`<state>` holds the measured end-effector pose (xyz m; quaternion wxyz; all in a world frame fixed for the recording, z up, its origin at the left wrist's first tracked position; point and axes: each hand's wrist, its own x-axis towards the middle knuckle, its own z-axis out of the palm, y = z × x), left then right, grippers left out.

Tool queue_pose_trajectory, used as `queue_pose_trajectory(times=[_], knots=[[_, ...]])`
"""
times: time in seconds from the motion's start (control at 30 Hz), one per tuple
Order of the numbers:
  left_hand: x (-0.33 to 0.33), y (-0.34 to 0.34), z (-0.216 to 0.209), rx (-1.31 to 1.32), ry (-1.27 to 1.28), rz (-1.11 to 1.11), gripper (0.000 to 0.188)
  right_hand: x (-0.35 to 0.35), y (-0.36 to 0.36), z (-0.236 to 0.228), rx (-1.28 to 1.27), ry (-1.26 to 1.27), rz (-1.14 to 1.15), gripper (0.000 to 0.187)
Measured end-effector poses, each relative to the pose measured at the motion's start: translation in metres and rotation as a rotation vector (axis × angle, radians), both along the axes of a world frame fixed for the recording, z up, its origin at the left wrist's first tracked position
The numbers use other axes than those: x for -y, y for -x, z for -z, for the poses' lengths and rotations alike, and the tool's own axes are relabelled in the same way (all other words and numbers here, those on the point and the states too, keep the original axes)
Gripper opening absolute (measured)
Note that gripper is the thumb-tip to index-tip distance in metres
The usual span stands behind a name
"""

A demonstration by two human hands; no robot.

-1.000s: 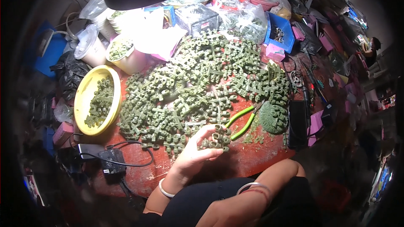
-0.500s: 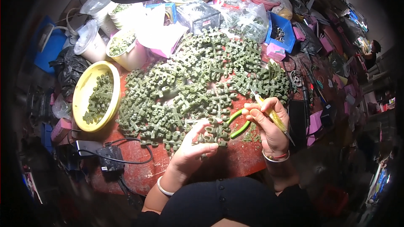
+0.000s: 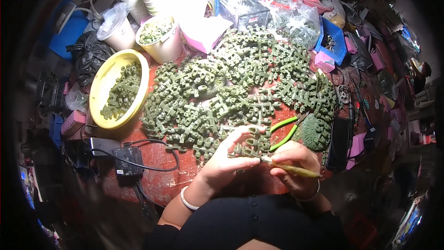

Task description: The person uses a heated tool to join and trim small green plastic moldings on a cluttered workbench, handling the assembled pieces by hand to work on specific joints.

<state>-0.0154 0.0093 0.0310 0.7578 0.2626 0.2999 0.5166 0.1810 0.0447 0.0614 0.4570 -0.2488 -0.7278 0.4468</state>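
My left hand (image 3: pixel 224 164) is closed on a green branched piece with ring-like ends (image 3: pixel 251 142), held upright between thumb and fingers. My right hand (image 3: pixel 298 159) grips a slim pointed tool with a yellow handle (image 3: pixel 296 169); whether it is a knife or a scraper I cannot tell. The tool's thin tip reaches the green piece beside my left thumb. A big pile of similar green pieces (image 3: pixel 203 97) spreads over the red worktable (image 3: pixel 162 185) beyond my hands. Pliers with bright green handles (image 3: pixel 286 138) lie just past my right hand.
A yellow basin (image 3: pixel 95 97) with green pieces stands at the left, near white buckets (image 3: pixel 166 48) of green bits. A black adapter (image 3: pixel 128 161) and its cable lie front left. At the right sit a green textured lump (image 3: pixel 316 132) and a blue bin (image 3: pixel 340 41).
My right hand has moved down and inward, bringing the tool's tip from the air to the green piece. My left hand still holds that piece. The view has shifted slightly.
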Motion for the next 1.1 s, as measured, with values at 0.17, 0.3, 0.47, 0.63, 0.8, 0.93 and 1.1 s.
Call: queue_pose_trajectory(times=[0.17, 0.3, 0.47, 0.63, 0.8, 0.93, 1.1], knots=[[0.000, 0.001, 0.003, -0.021, -0.132, -0.052, 0.062, -0.004, 0.004, -0.008, 0.068, 0.076, -0.138, 0.022], [0.000, -0.002, 0.002, -0.138, -0.076, -0.024, 0.062, -0.006, 0.000, 0.002, 0.071, 0.035, -0.015, 0.021], [0.002, -0.002, 0.002, -0.142, -0.056, 0.004, 0.060, -0.010, -0.005, 0.000, 0.053, 0.140, -0.064, 0.016], [0.002, -0.003, -0.002, -0.189, -0.098, 0.046, 0.063, -0.013, -0.007, 0.011, -0.033, 0.234, 0.144, 0.015], [0.001, 0.000, -0.002, -0.182, -0.035, 0.032, 0.062, -0.013, -0.006, 0.024, -0.085, 0.107, 0.156, 0.014], [-0.004, -0.002, 0.002, -0.172, -0.229, 0.094, 0.062, -0.014, -0.002, 0.027, -0.182, 0.308, 0.160, 0.013], [-0.003, -0.003, 0.000, -0.288, -0.236, 0.087, 0.060, -0.014, -0.007, 0.020, -0.118, 0.132, 0.168, 0.016]])
